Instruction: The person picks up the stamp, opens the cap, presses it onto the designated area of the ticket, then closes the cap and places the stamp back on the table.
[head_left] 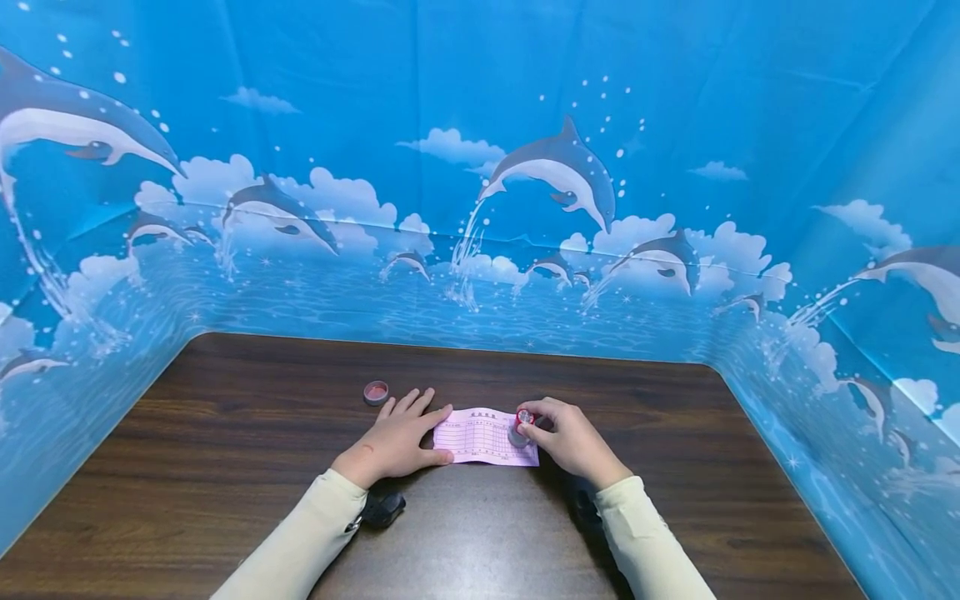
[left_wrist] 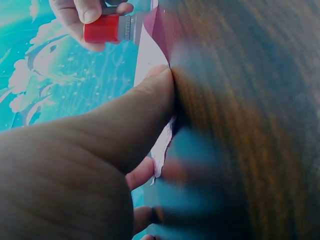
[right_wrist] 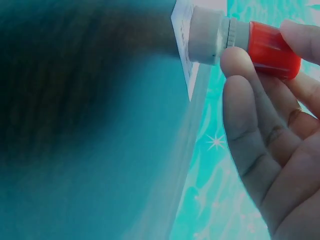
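A pink printed form lies on the table in the head view, its near edge lifted a little in the left wrist view. My left hand rests at the form's left end with fingers spread, thumb and forefinger pressing on the paper. Between thumb and fingers, my right hand grips a stamp by its red handle. The stamp's grey round base stands upright on the right part of the form, hiding what is printed under it.
A small round open container with red inside sits beyond my left fingers. The dark wood table is bordered by a blue dolphin-print curtain. Dark wrist devices hang below both wrists.
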